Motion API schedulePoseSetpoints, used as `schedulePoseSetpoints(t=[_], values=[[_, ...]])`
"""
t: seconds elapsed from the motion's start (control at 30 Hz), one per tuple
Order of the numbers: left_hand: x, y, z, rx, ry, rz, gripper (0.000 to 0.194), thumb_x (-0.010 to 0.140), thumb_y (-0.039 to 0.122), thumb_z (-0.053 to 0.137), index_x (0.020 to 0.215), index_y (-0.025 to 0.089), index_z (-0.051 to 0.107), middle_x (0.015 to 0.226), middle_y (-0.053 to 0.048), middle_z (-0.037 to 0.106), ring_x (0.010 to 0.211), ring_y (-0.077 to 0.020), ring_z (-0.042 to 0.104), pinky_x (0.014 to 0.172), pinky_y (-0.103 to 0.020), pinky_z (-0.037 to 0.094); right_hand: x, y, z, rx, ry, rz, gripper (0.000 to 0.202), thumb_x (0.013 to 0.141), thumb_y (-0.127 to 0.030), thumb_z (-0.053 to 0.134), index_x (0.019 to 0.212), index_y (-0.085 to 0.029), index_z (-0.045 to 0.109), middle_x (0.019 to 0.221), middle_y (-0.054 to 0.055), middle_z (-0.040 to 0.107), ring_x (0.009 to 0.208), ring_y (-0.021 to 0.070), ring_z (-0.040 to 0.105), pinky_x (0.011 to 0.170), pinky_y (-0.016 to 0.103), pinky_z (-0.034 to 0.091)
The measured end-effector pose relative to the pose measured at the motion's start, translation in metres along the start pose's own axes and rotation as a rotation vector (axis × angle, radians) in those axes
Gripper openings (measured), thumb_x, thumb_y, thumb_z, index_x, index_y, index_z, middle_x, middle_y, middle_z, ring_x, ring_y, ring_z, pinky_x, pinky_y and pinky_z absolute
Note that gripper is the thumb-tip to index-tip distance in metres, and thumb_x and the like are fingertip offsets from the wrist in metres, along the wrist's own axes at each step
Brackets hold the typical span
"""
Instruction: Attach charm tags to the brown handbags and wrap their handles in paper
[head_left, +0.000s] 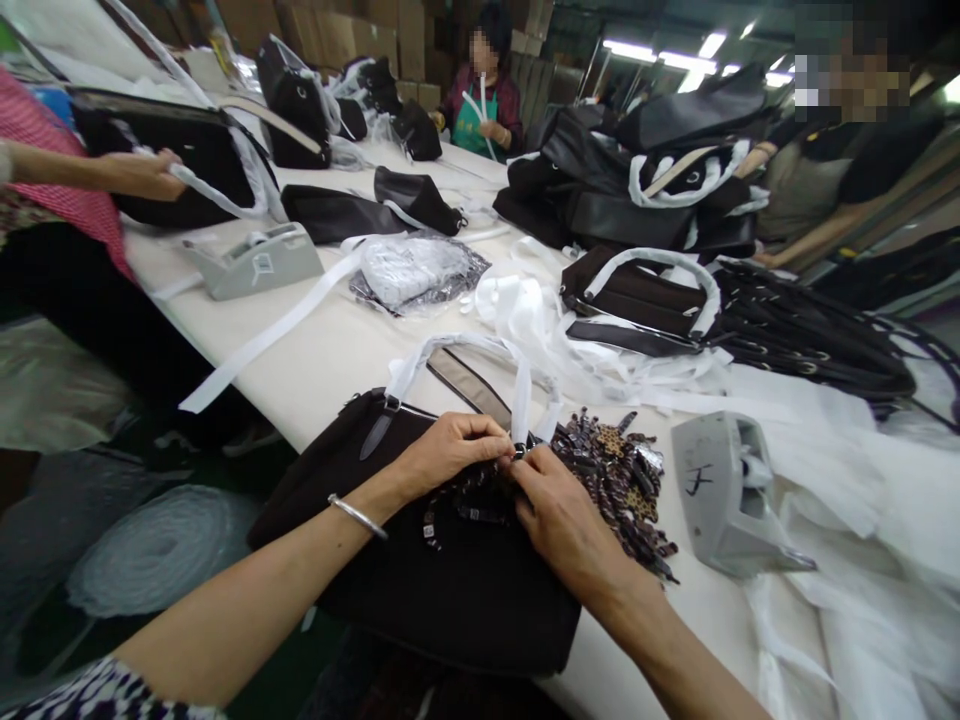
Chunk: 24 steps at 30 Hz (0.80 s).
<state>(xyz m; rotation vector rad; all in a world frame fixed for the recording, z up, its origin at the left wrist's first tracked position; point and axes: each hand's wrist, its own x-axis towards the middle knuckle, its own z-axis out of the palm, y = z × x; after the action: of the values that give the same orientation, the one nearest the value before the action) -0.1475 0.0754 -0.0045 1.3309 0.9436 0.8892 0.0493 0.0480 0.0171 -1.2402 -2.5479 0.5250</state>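
Observation:
A black handbag [450,590] leans at the near table edge, its handles [521,395] wrapped in white material. My left hand [454,450] and my right hand [551,495] meet at the metal ring [519,452] at the base of a handle. Fingers of both hands are pinched there, and what lies between the fingertips is too small to tell. A dark beaded charm [472,510] hangs below them against the bag's front. Right of the bag lies a pile of similar brown and dark charms [619,460] with gold-coloured pieces.
Grey tape dispensers stand at right [724,495] and upper left [259,262]. White strips [517,310] and a plastic-wrapped bundle [416,270] lie mid-table. Black bags [645,170] are piled at the back right. Other people work at the left, far end and right.

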Motion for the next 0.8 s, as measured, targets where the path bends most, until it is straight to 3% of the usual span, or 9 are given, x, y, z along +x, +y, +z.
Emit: schedulePoseSetpoints(t=[0.2,0.4,0.57,0.7,0.8], values=[[-0.002,0.003,-0.001,0.170,-0.013,0.014,0.020,0.085,0.034,0.061,0.083,0.015,0.068,0.080,0.000,0.065,0.075,-0.0137,0.058,0.073,-0.024,0.044,0.000,0.004,-0.012,0.147,0.075,0.130,0.022,0.079,-0.006,0.056,0.093,-0.022,0.062,0.089,0.002,0.057,0.076,0.0155,0.056,0.074,0.030,0.047],[-0.001,0.013,0.000,0.420,-0.164,-0.057,0.014,0.083,0.027,0.056,0.079,0.016,0.064,0.078,0.001,0.061,0.073,-0.0135,0.055,0.068,-0.023,0.041,-0.002,0.008,-0.033,0.663,0.004,0.460,0.006,0.074,-0.023,0.069,0.079,-0.020,0.068,0.071,-0.002,0.064,0.064,0.0125,0.057,0.060,0.026,0.043],[0.002,0.012,0.008,0.505,-0.207,0.005,0.012,0.082,0.024,0.054,0.076,0.017,0.063,0.075,0.001,0.060,0.074,-0.0141,0.055,0.068,-0.023,0.039,-0.002,0.013,-0.031,1.083,0.017,0.561,0.015,0.064,-0.025,0.078,0.073,-0.016,0.068,0.092,0.005,0.073,0.068,0.0118,0.061,0.063,0.025,0.048],[0.007,0.004,0.009,0.429,-0.215,-0.055,0.014,0.082,0.027,0.054,0.077,0.017,0.061,0.069,0.003,0.056,0.066,-0.0119,0.050,0.062,-0.023,0.037,-0.002,0.015,-0.028,1.217,0.043,0.631,0.020,0.058,-0.024,0.082,0.072,-0.016,0.069,0.092,0.007,0.073,0.078,0.0153,0.066,0.070,0.027,0.052],[0.008,-0.002,0.012,0.184,-0.221,-0.155,0.016,0.080,0.031,0.058,0.075,0.016,0.058,0.067,0.004,0.052,0.063,-0.0105,0.048,0.062,-0.022,0.040,-0.005,0.014,-0.035,1.176,0.003,0.650,0.027,0.062,-0.029,0.081,0.084,-0.017,0.072,0.089,0.004,0.073,0.078,0.0146,0.066,0.077,0.028,0.052]])
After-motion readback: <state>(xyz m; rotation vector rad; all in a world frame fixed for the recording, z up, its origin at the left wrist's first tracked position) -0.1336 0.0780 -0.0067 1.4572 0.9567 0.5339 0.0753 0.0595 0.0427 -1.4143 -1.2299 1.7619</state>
